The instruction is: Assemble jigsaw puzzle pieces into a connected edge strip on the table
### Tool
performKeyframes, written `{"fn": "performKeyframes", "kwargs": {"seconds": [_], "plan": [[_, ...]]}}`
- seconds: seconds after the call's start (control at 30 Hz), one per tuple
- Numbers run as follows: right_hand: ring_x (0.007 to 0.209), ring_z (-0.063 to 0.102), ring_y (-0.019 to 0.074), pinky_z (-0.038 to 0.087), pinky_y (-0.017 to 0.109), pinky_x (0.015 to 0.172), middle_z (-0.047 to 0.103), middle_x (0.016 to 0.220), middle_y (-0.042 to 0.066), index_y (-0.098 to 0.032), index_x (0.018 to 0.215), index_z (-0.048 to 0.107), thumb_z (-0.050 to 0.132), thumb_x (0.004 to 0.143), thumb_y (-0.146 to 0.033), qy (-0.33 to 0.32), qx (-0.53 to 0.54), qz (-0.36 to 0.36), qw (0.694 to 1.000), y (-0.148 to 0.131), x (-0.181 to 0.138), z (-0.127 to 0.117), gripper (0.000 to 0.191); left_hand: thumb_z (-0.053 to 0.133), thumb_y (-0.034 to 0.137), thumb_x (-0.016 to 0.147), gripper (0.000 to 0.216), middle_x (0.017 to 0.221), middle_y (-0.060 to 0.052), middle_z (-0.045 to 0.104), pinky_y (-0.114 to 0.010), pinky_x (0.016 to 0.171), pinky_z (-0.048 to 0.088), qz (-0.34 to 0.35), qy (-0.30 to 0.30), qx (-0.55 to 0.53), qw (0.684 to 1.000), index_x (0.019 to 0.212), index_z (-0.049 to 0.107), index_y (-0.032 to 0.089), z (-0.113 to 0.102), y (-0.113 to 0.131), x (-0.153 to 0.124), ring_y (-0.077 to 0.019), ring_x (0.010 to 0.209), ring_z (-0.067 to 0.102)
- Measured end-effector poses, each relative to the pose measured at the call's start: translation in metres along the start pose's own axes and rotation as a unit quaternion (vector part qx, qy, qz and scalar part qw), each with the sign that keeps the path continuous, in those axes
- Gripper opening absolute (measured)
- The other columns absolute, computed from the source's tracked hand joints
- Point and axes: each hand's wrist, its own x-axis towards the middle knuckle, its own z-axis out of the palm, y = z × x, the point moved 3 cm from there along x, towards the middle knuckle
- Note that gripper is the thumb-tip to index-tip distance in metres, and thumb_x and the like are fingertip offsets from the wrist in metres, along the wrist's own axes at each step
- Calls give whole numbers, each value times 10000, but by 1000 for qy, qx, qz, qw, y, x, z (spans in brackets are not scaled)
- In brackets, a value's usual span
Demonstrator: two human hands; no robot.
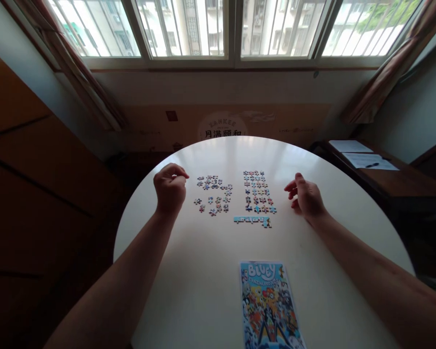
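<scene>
My left hand [170, 189] hovers over the round white table [210, 281], fingers curled in and pinched; whatever is in them is too small to see. Just right of it lies a loose scatter of jigsaw pieces [213, 195]. Further right, more pieces are laid out in neat rows [257, 191]. Below those rows sits a short joined strip of light blue pieces [252, 220]. My right hand [305, 196] rests at the right of the rows, fingers loosely apart, holding nothing. A colourful picture sheet [271, 305] lies near the front edge.
A wooden side desk [392, 177] with white papers [361, 157] and a pen stands at the right. Dark wooden panelling fills the left. Behind the table is a wall with a cardboard panel, under wide windows with curtains at both sides.
</scene>
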Motion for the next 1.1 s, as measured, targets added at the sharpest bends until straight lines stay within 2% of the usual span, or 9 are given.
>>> {"fn": "performKeyframes", "kwargs": {"seconds": [0.17, 0.3, 0.4, 0.5, 0.63, 0.73, 0.87, 1.1], "plan": [[362, 489, 94, 310, 200, 302, 546, 537, 14, -172, 578, 551, 677, 823, -776, 7, 4, -33, 999, 6, 10, -2, 664, 468, 113, 533, 123, 592, -1, 559, -289, 560, 356, -4, -44, 20, 999, 498, 540, 207, 3, 0, -2, -149, 607, 512], [398, 482, 85, 371, 219, 369, 567, 540, 40, -170, 483, 523, 665, 857, -745, 0, 39, -64, 997, 2, 11, 0, 701, 478, 95, 592, 178, 596, 4, 592, -302, 564, 383, 14, -110, 98, 989, 526, 590, 216, 12, -4, -8, -159, 590, 528], [406, 472, 81, 357, 225, 377, 582, 561, 49, -161, 473, 555, 678, 853, -733, -8, 62, -73, 995, -4, 8, 2, 698, 493, 70, 670, 241, 636, -2, 648, -331, 668, 470, 50, -166, 193, 966, 567, 647, 224, 21, -8, -13, -187, 667, 598], [412, 466, 86, 343, 227, 386, 578, 551, 42, -160, 516, 593, 691, 860, -708, -14, 73, -74, 995, -6, 5, 2, 655, 545, 89, 772, 248, 793, -30, 733, -381, 809, 525, 69, -222, 250, 940, 682, 728, 228, 30, -12, -18, -227, 829, 660], [409, 451, 92, 335, 237, 401, 548, 505, 29, -170, 529, 579, 661, 906, -679, -26, 55, -96, 994, -5, 5, 2, 638, 665, 254, 888, 139, 969, -70, 764, -468, 905, 528, 89, -291, 293, 906, 898, 801, 228, 42, -10, -29, -278, 966, 656], [404, 449, 100, 338, 246, 411, 538, 484, 25, -177, 543, 584, 637, 922, -682, -26, 41, -105, 993, -4, 6, 3, 634, 707, 360, 907, 166, 982, -74, 764, -495, 918, 515, 90, -340, 316, 881, 905, 811, 231, 52, -8, -40, -292, 980, 642], [401, 441, 111, 330, 257, 420, 521, 470, 21, -193, 551, 576, 597, 937, -702, -36, 33, -110, 993, -5, 5, 5, 640, 720, 356, 893, 149, 1002, -67, 763, -482, 917, 502, 86, -369, 342, 860, 877, 817, 244, 60, -5, -49, -296, 996, 630], [418, 436, 109, 328, 258, 444, 514, 477, 17, -197, 545, 567, 580, 952, -690, -49, 32, -132, 990, -12, 1, 9, 640, 728, 327, 865, 125, 1008, -73, 763, -458, 888, 493, 82, -377, 372, 844, 867, 820, 243, 63, -1, -49, -303, 996, 622]]}}
